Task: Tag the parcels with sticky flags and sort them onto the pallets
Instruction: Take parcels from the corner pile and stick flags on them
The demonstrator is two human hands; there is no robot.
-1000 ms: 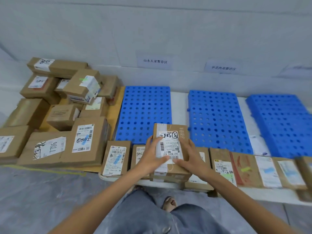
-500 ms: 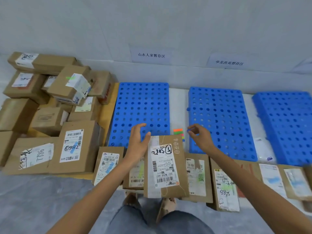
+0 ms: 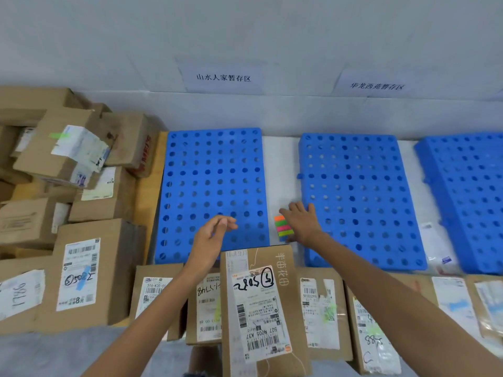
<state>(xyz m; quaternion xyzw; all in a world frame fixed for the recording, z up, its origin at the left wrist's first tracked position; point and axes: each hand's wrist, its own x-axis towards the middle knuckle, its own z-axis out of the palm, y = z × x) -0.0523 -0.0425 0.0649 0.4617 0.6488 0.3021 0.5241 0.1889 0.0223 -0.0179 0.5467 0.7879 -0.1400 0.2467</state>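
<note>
Poster: parcels question. Where's the one being worked on, and is anybody holding it?

Reply: nope. The brown cardboard parcel with the white shipping label (image 3: pixel 258 308) lies flat at the near edge, label up, overlapping the row of smaller cardboard parcels (image 3: pixel 324 311) on either side. Neither hand touches it.

Poster: and the flags?

Reply: the little stack of orange, pink and green sticky flags (image 3: pixel 283 228) sits on the white strip between the left blue perforated plastic pallet (image 3: pixel 212 180) and the middle blue pallet (image 3: pixel 359 191). The right hand (image 3: pixel 302 223) is right up against the stack's right side. Its fingers are fairly straight and close together, pointing away over the strip and the pallet's edge. The thumb is hidden, so can't tell if it's got hold of a flag.

Poster: left hand?

Reply: the left hand (image 3: pixel 209 239) hovers over the near end of the left pallet, fingers loosely bent, thumb near the fingertips, nothing in it.

Poster: anything else around?

Reply: a third blue pallet (image 3: pixel 468 200) on the far right, a jumbled pile of cardboard boxes (image 3: pixel 70 164) on the left, and two paper signs (image 3: pixel 223 77) on the wall.
</note>
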